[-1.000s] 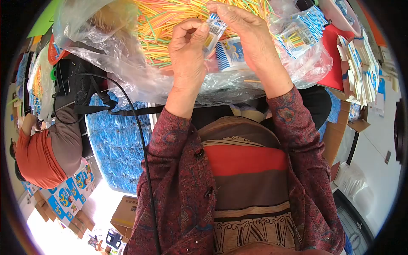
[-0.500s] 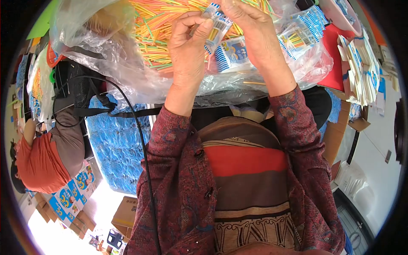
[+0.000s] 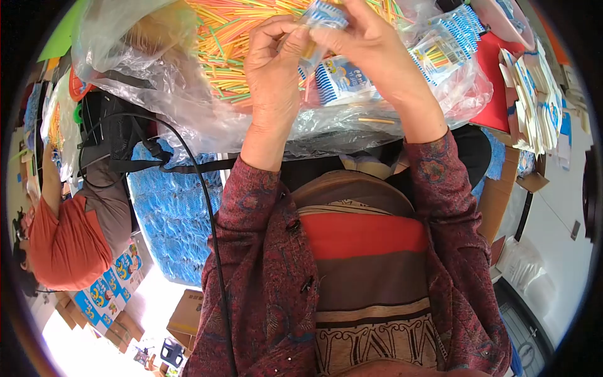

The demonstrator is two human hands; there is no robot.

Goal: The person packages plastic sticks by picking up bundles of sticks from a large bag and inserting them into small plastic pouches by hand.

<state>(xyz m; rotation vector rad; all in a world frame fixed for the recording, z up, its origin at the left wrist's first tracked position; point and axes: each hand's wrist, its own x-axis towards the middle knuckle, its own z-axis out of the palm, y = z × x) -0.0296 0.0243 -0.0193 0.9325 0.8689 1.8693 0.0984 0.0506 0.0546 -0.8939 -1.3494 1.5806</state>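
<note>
Both hands are at a small clear packet [image 3: 323, 15] with blue-and-white printed ends, held up above a heap of thin coloured sticks [image 3: 229, 47]. My left hand [image 3: 273, 72] pinches its lower left side between thumb and fingers. On the other side, my right hand [image 3: 374, 50] has its thumb across the packet, and its fingers are closed on the upper right part. The packet's lower part is blurred and partly hidden by the fingers. Just below my hands lies another blue-and-white packet [image 3: 342, 78], on the clear plastic sheet [image 3: 182, 113] that surrounds the sticks.
More filled packets [image 3: 440, 53] are lined up to the right, near a pink basin [image 3: 512, 25]. Folded printed cartons [image 3: 534, 97] stand at far right. A tub of blue wrappers [image 3: 173, 220] sits at left, beyond a black cable [image 3: 210, 213]. Another person [image 3: 69, 245] sits at far left.
The packet has tilted and turned between my hands. My right hand has rotated, its thumb now lying across the packet. At far left, the other person's arm has risen.
</note>
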